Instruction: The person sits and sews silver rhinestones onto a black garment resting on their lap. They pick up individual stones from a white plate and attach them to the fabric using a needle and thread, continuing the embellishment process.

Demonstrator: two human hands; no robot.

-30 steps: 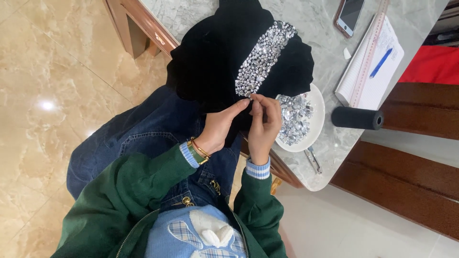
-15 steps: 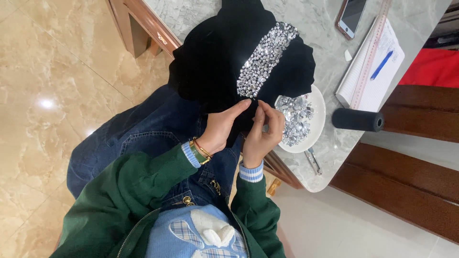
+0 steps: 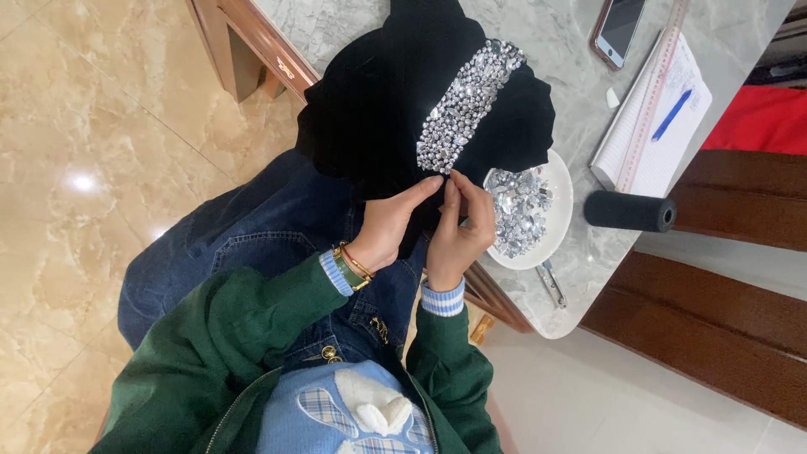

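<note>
A person in a green jacket and blue jeans is sitting at the corner of a grey marble desk, seen from above. Nearest the camera, the two hands are meeting in the lap area at the lower edge of a black velvet cloth. The left hand is curling around the cloth's edge from below, gripping it, with a gold and red bracelet at the wrist. The right hand is lying just beside it, its fingers pinched together against the cloth at the bottom end of a strip of silver crystals; whether a needle or a stone is sitting between the fingertips is too small to tell.

The cloth is draping from the desk down over the person's knees, and the crystal strip is running diagonally up across it.

Just right of the right hand, a white plate is sitting on the desk, holding a loose heap of silver crystals. A small metal tool is lying near the plate, by the desk's edge. Farther right, a black spool is lying on its side. Beyond it are resting an open notebook with a blue pen and a long ruler on it, and farthest off, a phone.
</note>
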